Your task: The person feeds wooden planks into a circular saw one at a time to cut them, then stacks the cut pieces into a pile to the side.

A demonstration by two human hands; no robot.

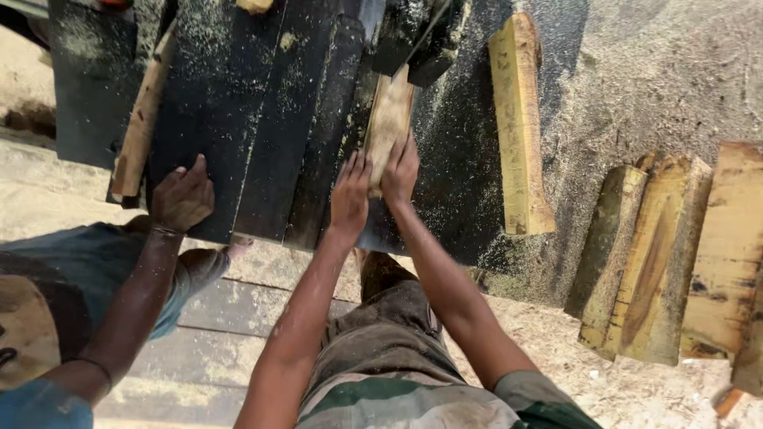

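A short pale wooden block (388, 121) lies on the dark, sawdust-covered saw table (262, 119). Its far end sits under a black guard (413, 36). My left hand (350, 193) presses on the block's near left side. My right hand (400, 171) grips its near right end. Both hands touch the same block, side by side. Whatever lies under the guard is hidden.
A long yellowish timber piece (520, 119) lies to the right on the table. Several rough slabs (660, 254) are stacked at the right edge. Another person's hand (183, 199) rests on the table's near left edge, beside a wooden strip (141, 119). Sawdust covers the ground.
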